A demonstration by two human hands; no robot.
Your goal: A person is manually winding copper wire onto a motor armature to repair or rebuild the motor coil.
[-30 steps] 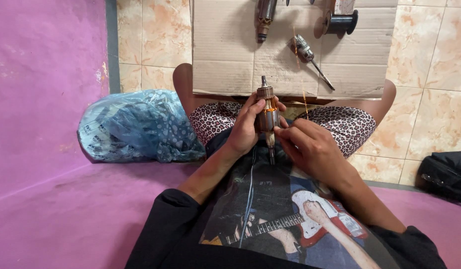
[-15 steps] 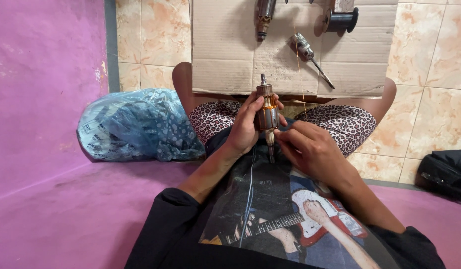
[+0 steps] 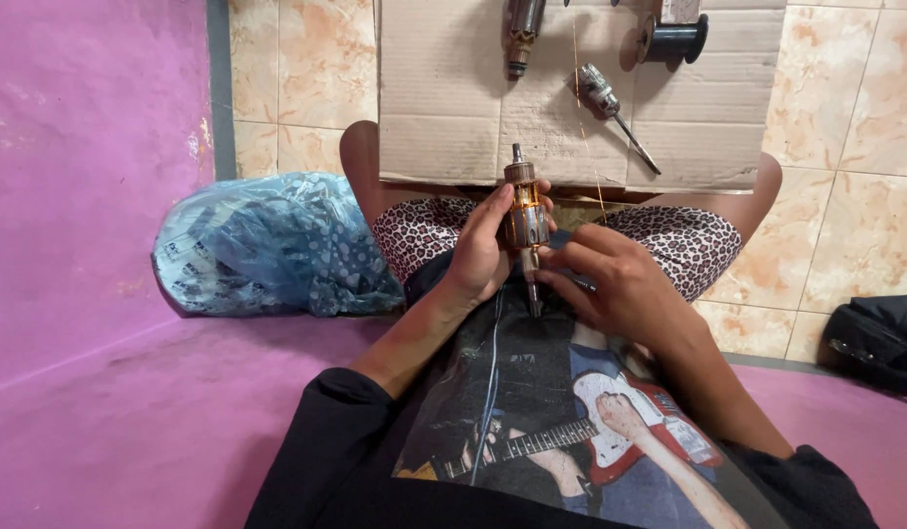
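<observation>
Blue plastic bag (image 3: 267, 245) lay closed, contents hidden; left hand (image 3: 483, 250) clasped the motor armature (image 3: 524, 216) upright, right hand (image 3: 610, 284) pinching its lower shaft

A beige tiled floor (image 3: 865, 176) carries a flat sheet of brown cardboard (image 3: 443, 108), on which lie a grey metal drill chuck with shaft (image 3: 610, 108), a dark spool (image 3: 674, 39) and a cylindrical metal tool body (image 3: 522, 29) (partly cut off at the top edge). A crumpled blue plastic bag (image 3: 267, 245) and a black bag (image 3: 880, 338) rest on the tiles.
</observation>
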